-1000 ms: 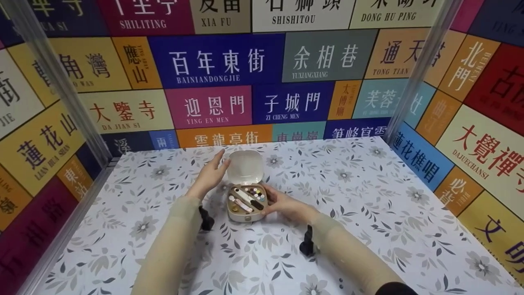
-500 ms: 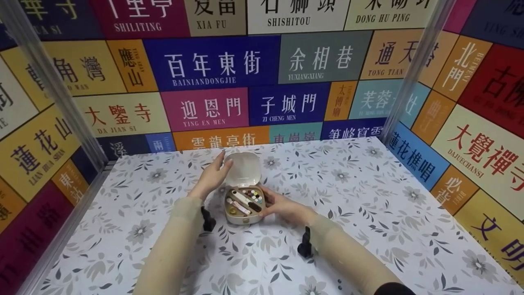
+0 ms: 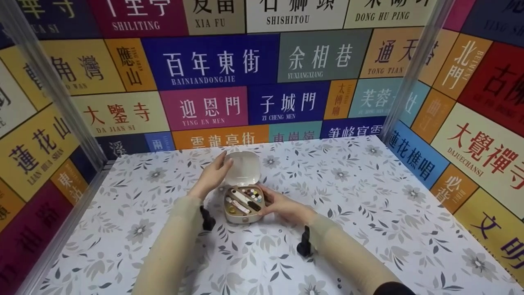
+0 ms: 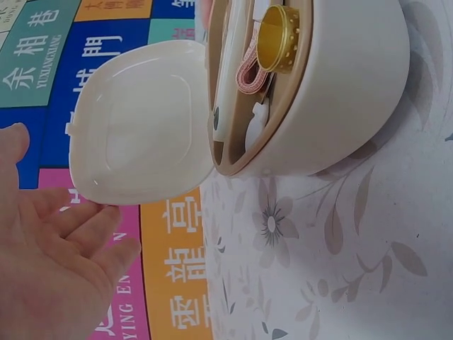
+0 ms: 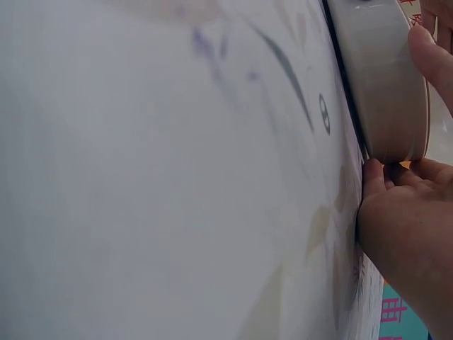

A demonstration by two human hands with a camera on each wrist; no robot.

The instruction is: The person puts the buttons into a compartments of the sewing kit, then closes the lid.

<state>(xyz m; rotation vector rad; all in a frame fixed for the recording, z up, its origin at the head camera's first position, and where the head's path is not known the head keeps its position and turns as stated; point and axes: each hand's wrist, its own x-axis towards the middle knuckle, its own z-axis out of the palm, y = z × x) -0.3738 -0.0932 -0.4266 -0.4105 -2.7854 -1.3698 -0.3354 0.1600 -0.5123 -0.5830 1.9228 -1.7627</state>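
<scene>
A small cream sewing kit box (image 3: 234, 219) stands on the patterned cloth, its lid (image 3: 245, 166) raised at the back. My right hand (image 3: 288, 206) grips the box's right side, thumb toward the front corner and fingers round behind. In the left wrist view, my left hand (image 4: 60, 258) holds its fingers fairly straight, fingertips right at the edge of the lid. Inside the box lie a gold thimble (image 4: 284, 35), a folded pink-edged strip (image 4: 249, 74), a long white tool (image 3: 239, 195) with a dark part beside it, and several small coloured round pieces (image 3: 254, 192).
A white tablecloth (image 3: 348, 229) with grey flowers and leaves covers the table. Panels of coloured sign tiles (image 3: 217, 61) wall it in at the back and both sides. Clear upright strips (image 3: 403, 78) stand at the back corners.
Both hands keep nearly the same pose about the box. The left thumb overlaps the lid's left edge slightly more than a second ago. The head view has shifted a little.
</scene>
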